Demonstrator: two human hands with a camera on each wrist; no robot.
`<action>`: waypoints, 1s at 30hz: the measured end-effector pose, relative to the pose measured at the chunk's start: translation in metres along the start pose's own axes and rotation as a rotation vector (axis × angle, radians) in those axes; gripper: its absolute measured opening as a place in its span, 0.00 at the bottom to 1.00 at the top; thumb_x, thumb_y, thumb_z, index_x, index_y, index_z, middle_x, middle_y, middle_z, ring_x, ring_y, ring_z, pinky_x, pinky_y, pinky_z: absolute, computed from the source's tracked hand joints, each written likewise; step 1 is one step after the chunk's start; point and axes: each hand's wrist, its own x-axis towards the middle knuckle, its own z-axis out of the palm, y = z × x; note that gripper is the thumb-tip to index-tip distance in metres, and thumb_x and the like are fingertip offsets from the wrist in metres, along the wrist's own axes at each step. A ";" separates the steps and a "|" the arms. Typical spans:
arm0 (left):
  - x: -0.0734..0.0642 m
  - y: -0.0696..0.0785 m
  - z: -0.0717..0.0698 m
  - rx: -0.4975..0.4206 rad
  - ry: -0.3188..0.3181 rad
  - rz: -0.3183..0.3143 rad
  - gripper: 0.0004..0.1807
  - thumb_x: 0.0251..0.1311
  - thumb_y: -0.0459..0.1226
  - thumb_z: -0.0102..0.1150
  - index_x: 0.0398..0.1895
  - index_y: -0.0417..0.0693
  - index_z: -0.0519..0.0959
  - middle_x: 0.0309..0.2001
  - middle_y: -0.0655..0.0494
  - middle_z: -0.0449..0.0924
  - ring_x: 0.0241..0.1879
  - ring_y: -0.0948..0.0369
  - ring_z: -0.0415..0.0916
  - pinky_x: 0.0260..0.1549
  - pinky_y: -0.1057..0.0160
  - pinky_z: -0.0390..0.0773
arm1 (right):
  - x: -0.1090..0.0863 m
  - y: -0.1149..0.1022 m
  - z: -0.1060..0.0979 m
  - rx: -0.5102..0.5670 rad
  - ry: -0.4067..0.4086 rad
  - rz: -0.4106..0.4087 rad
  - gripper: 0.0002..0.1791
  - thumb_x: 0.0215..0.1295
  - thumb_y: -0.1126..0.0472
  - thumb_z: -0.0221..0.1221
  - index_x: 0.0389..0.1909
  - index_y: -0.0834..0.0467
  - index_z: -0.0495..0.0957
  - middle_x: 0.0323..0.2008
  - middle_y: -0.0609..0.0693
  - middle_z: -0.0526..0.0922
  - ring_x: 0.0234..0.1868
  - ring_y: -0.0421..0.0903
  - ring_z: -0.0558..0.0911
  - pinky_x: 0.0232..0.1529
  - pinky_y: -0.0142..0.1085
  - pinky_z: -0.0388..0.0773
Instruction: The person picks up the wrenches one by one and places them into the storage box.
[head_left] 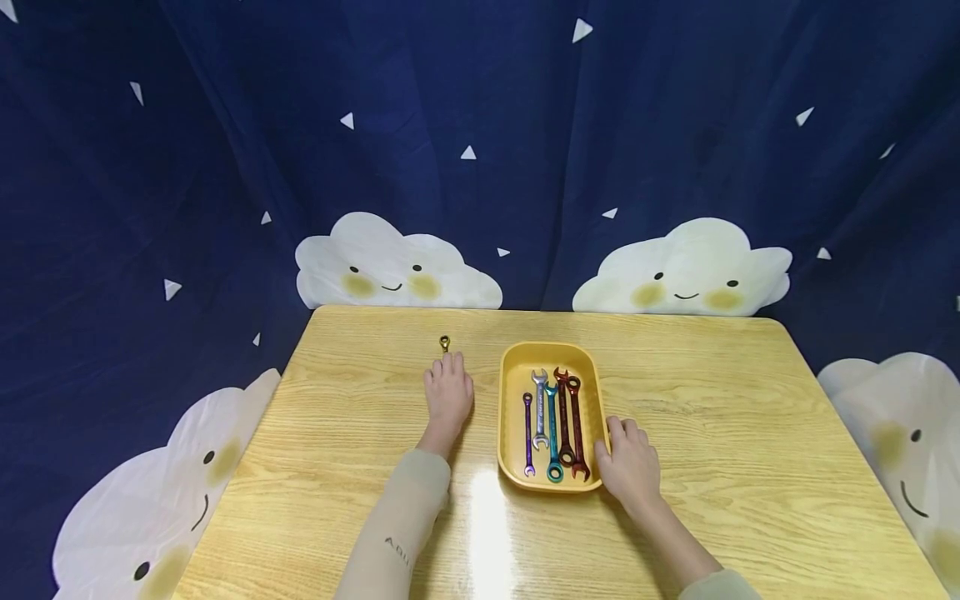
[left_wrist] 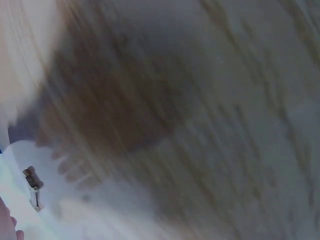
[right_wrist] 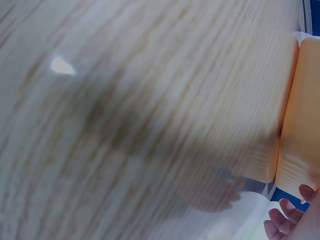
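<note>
My left hand (head_left: 448, 392) reaches over the table just in front of a small gold wrench (head_left: 445, 342), whose ring end shows beyond the fingers. In the left wrist view the wrench (left_wrist: 33, 188) lies a short way from the fingertips (left_wrist: 19, 234). My right hand (head_left: 630, 462) rests at the right side of a yellow tray (head_left: 506, 408), thumb at the rim and loose fingers outside it. The tray holds a purple wrench (head_left: 528, 433), a silver wrench (head_left: 540, 408), a teal wrench (head_left: 553, 425) and two dark red wrenches (head_left: 577, 429), side by side.
The wood-grain table (head_left: 750, 450) has a glossy surface that mirrors the hands. Behind it hangs a dark blue curtain (head_left: 420, 167) with white clouds, reaching down to the table's back edge.
</note>
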 end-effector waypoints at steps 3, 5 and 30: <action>0.001 -0.003 0.002 -0.002 -0.003 -0.012 0.18 0.64 0.40 0.44 0.55 0.45 0.63 0.46 0.51 0.64 0.41 0.53 0.62 0.41 0.57 0.65 | 0.000 0.000 0.000 0.002 0.002 -0.001 0.22 0.63 0.56 0.48 0.55 0.63 0.67 0.50 0.65 0.69 0.50 0.62 0.69 0.43 0.55 0.67; 0.002 -0.005 0.003 0.003 -0.006 -0.018 0.18 0.64 0.40 0.44 0.55 0.45 0.62 0.46 0.51 0.64 0.41 0.53 0.62 0.41 0.57 0.65 | 0.000 0.000 0.000 0.002 0.002 0.000 0.22 0.63 0.56 0.48 0.55 0.63 0.66 0.50 0.65 0.69 0.50 0.62 0.69 0.44 0.55 0.67; 0.017 -0.013 0.003 -0.001 -0.149 -0.128 0.23 0.67 0.43 0.43 0.60 0.40 0.59 0.49 0.48 0.63 0.42 0.54 0.60 0.42 0.57 0.64 | -0.001 0.001 0.001 0.004 0.006 -0.006 0.22 0.62 0.56 0.48 0.55 0.63 0.66 0.50 0.65 0.69 0.50 0.63 0.69 0.43 0.56 0.67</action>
